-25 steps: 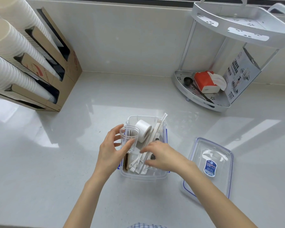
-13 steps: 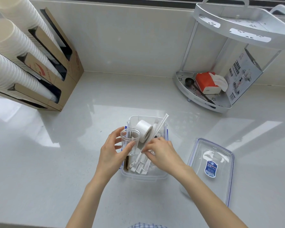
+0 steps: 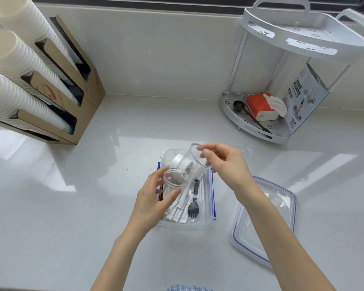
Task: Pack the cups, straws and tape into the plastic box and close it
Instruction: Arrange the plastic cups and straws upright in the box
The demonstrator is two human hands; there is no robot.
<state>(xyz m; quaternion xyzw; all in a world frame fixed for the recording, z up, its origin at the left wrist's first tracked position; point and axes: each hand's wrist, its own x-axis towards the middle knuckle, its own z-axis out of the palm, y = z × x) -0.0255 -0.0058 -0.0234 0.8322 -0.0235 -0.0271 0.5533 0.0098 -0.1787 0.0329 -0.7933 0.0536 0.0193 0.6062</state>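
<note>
A clear plastic box (image 3: 208,224) with blue latches stands open on the counter. Inside it lie wrapped white straws (image 3: 180,208), a black fork (image 3: 193,204) and a white tape roll (image 3: 177,162) at the far end. My left hand (image 3: 153,198) grips an upright clear cup (image 3: 172,185) over the box's left side. My right hand (image 3: 225,164) pinches the rim of a second clear cup (image 3: 194,159), tilted above the box's far end. The box's clear lid (image 3: 265,223) lies on the counter to the right.
A cardboard dispenser (image 3: 72,106) with long stacks of white paper cups stands at the back left. A white two-tier corner rack (image 3: 259,127) at the back right holds a red tissue pack, a black scoop and a printed carton. Pale counter surrounds the box.
My right hand has risen out of the box and now holds a second clear cup, tilted over the far end. The fork and straws it covered are now visible. My left hand keeps its cup.
</note>
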